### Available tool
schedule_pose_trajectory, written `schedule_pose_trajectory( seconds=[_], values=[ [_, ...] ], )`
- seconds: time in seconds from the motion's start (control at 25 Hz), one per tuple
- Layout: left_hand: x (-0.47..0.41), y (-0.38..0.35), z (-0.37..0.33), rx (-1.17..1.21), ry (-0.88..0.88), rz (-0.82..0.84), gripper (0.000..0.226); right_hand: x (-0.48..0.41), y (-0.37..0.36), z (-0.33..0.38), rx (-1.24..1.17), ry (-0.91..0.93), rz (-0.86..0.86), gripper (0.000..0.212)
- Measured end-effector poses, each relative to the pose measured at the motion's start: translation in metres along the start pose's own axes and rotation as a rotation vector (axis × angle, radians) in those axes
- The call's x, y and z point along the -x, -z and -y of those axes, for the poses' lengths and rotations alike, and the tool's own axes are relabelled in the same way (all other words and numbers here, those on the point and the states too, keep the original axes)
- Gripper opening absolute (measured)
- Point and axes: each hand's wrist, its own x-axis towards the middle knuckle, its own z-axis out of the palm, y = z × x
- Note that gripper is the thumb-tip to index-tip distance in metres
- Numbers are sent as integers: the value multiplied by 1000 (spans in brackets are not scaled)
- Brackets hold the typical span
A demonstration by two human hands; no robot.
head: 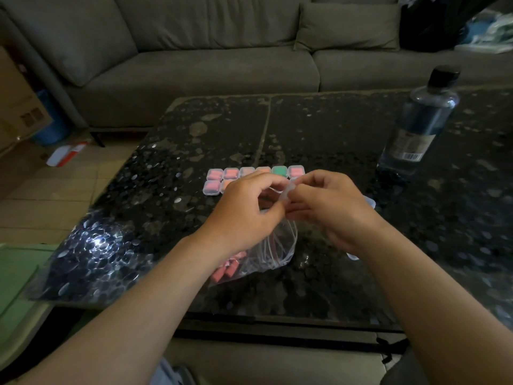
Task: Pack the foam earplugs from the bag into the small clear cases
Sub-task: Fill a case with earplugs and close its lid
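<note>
Item 1: clear case (287,190), pinched between your 2 hands; your left hand (244,209) and right hand (330,209) both have fingers curled onto it at the fingertips. Whether its lid is open you cannot tell. Item 2: bag (277,245), lying directly under your hands, its long axis running from beneath your right fingertips back toward your left wrist. Item 3: pink earplugs (229,266), heaped in the bag's near end by your left forearm, so your left hand is likely the nearer for the next pick. Item 4: filled cases (231,173), 2 rows just beyond your left knuckles, 1 of them green (279,171). Item 5: bottle (419,120), well beyond your right hand.
</note>
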Motion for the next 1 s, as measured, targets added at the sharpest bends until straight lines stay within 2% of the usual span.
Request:
schedule_pose_trajectory(
  seconds=[0.16,0.28,0.6,0.8,0.88,1.0],
  values=[
    [1,3,-1,18,40,38,34,1,-1,1,-109,-19,47,14],
    [1,4,0,30,55,19,34,1,-2,0,-93,-25,57,16],
    [-2,4,7,-50,80,-29,45,-3,-5,-6,-73,51,-47,9],
    [-6,8,-1,60,216,-63,15,-4,-3,-7,84,109,-35,18],
    [-6,13,-3,123,287,-45,17,-3,-4,-7,126,126,-21,20],
    [-6,16,-2,146,300,-47,25,-3,-8,-8,78,113,-5,18]
  ],
)
